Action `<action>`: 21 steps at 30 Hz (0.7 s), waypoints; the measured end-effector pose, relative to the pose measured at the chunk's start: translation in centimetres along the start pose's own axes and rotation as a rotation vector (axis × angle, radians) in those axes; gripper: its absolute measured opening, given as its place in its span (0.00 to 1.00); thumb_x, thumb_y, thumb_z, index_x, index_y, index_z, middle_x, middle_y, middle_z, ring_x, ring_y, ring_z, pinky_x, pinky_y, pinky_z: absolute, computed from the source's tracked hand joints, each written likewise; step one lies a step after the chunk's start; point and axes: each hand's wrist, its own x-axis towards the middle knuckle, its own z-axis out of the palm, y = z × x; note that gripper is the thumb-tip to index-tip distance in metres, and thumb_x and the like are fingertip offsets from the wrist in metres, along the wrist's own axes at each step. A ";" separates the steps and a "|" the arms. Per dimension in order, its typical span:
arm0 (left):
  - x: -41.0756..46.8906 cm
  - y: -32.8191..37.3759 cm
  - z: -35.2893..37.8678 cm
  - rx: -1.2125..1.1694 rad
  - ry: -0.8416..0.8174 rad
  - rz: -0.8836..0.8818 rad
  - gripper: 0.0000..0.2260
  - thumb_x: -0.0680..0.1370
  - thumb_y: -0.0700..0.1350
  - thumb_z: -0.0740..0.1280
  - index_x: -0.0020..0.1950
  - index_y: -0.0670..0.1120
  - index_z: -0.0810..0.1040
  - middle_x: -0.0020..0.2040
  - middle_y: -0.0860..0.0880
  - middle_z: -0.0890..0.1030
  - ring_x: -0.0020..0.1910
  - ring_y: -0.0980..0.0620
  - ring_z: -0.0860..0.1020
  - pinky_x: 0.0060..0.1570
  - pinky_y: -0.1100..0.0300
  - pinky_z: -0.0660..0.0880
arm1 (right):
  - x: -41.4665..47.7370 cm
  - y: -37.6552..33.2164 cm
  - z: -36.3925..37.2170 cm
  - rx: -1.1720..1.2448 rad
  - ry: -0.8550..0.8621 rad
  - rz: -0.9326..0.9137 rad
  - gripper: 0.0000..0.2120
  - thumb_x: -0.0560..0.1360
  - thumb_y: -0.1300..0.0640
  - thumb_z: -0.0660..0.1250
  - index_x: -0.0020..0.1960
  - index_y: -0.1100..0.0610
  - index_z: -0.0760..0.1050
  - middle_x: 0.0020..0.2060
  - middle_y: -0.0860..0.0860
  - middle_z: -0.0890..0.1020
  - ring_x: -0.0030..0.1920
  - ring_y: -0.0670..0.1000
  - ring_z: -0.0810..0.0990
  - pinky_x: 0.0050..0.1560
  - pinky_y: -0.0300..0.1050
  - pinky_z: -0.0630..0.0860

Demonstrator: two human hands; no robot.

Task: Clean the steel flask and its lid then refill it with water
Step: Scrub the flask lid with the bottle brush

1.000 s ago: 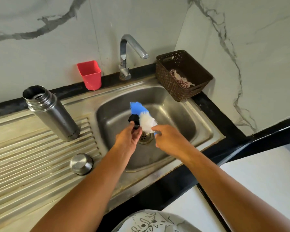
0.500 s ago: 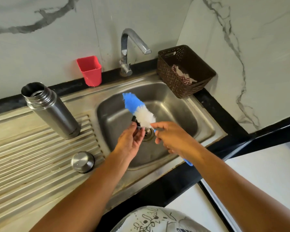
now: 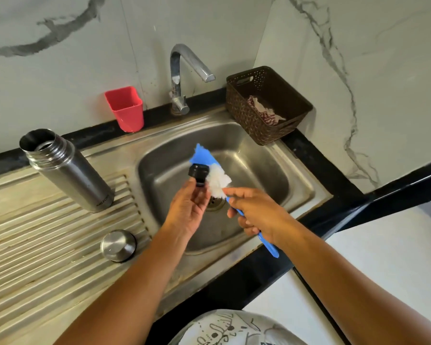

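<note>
The flask (image 3: 70, 173) stood on the drainboard (image 3: 35, 245), left of the sink basin (image 3: 259, 170), with its cap (image 3: 118, 246) nearer the person, by the basin's edge. Behind the basin stood the tap (image 3: 178, 78), with a cup (image 3: 126, 110) to its left and a basket (image 3: 244, 113) holding a cloth (image 3: 264, 112) to its right. Over the basin, the left hand (image 3: 188, 210) held the stopper (image 3: 198, 174) against the bottle brush (image 3: 218, 181) in the right hand (image 3: 256, 212).

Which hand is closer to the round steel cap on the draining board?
Left. The left hand, holding a black stopper, is beyond and right of the steel cap; the right hand, gripping the brush, is farther right.
</note>
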 end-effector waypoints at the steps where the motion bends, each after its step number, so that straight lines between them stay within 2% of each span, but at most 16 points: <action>1: 0.6 0.8 -0.3 -0.008 0.038 0.035 0.08 0.84 0.41 0.68 0.58 0.36 0.79 0.42 0.41 0.86 0.37 0.50 0.86 0.39 0.59 0.85 | -0.9 0.0 -0.1 -0.007 -0.030 -0.011 0.16 0.86 0.62 0.60 0.69 0.49 0.77 0.40 0.56 0.79 0.23 0.44 0.62 0.21 0.37 0.59; 3: 0.8 1.5 -0.5 0.006 0.047 0.062 0.07 0.83 0.40 0.68 0.57 0.36 0.79 0.42 0.41 0.86 0.37 0.49 0.86 0.38 0.59 0.84 | -1.5 0.1 -0.2 -0.041 -0.041 -0.020 0.16 0.86 0.62 0.60 0.69 0.48 0.77 0.41 0.56 0.79 0.23 0.44 0.62 0.21 0.37 0.59; 6: -0.4 -0.3 0.2 0.122 -0.018 0.018 0.09 0.83 0.40 0.68 0.60 0.37 0.80 0.47 0.39 0.86 0.40 0.48 0.85 0.40 0.58 0.85 | 0.0 -0.4 -0.3 -0.033 0.055 -0.006 0.18 0.85 0.62 0.59 0.71 0.50 0.76 0.39 0.55 0.79 0.23 0.45 0.63 0.21 0.38 0.59; 9: 0.0 -0.1 0.4 0.107 0.065 0.085 0.04 0.83 0.39 0.68 0.55 0.40 0.82 0.49 0.40 0.85 0.39 0.49 0.86 0.40 0.58 0.85 | -0.5 -0.5 0.0 -0.069 0.019 -0.010 0.18 0.85 0.62 0.59 0.71 0.50 0.76 0.39 0.55 0.79 0.23 0.45 0.63 0.22 0.38 0.59; 11: 0.9 1.1 -0.1 0.127 0.150 0.152 0.04 0.83 0.38 0.69 0.56 0.41 0.82 0.50 0.41 0.85 0.38 0.50 0.86 0.44 0.57 0.86 | -1.5 0.1 0.0 -0.180 -0.024 -0.043 0.18 0.85 0.61 0.59 0.71 0.46 0.75 0.40 0.54 0.80 0.23 0.45 0.63 0.23 0.39 0.60; 13: 0.8 1.1 0.0 0.206 0.171 0.153 0.04 0.82 0.37 0.70 0.56 0.41 0.81 0.47 0.42 0.85 0.35 0.51 0.86 0.47 0.55 0.86 | -1.3 0.8 0.0 -0.368 0.024 -0.118 0.20 0.85 0.60 0.58 0.73 0.46 0.74 0.40 0.52 0.82 0.23 0.43 0.69 0.23 0.38 0.65; 14: 0.3 0.5 0.4 0.250 0.159 0.138 0.04 0.81 0.37 0.71 0.55 0.41 0.80 0.45 0.42 0.85 0.33 0.51 0.85 0.47 0.55 0.86 | -0.6 0.8 0.0 -0.455 0.086 -0.166 0.20 0.84 0.60 0.58 0.74 0.47 0.74 0.40 0.51 0.83 0.26 0.42 0.75 0.25 0.38 0.71; 16: -0.3 -0.8 1.2 0.287 0.159 0.103 0.05 0.80 0.37 0.73 0.55 0.40 0.80 0.41 0.42 0.86 0.30 0.52 0.84 0.44 0.56 0.86 | 0.4 0.5 0.2 -0.574 0.178 -0.223 0.21 0.84 0.60 0.58 0.75 0.49 0.73 0.43 0.51 0.84 0.39 0.47 0.85 0.41 0.42 0.81; 17: -0.4 -0.9 1.7 0.273 0.190 0.102 0.06 0.80 0.37 0.73 0.56 0.40 0.80 0.42 0.42 0.86 0.30 0.52 0.84 0.43 0.56 0.86 | 0.5 0.5 0.4 -0.616 0.189 -0.239 0.22 0.84 0.60 0.58 0.76 0.50 0.73 0.46 0.52 0.85 0.43 0.50 0.86 0.45 0.45 0.82; 19: 0.0 -0.2 2.0 0.214 0.301 0.136 0.10 0.80 0.37 0.74 0.60 0.39 0.79 0.44 0.42 0.85 0.34 0.50 0.84 0.43 0.56 0.85 | -0.2 0.8 1.1 -0.717 0.195 -0.286 0.22 0.84 0.58 0.59 0.76 0.47 0.72 0.54 0.52 0.84 0.43 0.49 0.84 0.45 0.44 0.79; 21: 0.7 0.6 1.4 0.202 0.381 0.139 0.13 0.79 0.37 0.74 0.63 0.40 0.79 0.46 0.42 0.85 0.40 0.47 0.85 0.47 0.54 0.86 | -1.6 1.3 1.9 -0.851 0.185 -0.338 0.22 0.84 0.57 0.59 0.76 0.44 0.71 0.59 0.51 0.83 0.49 0.52 0.83 0.48 0.45 0.78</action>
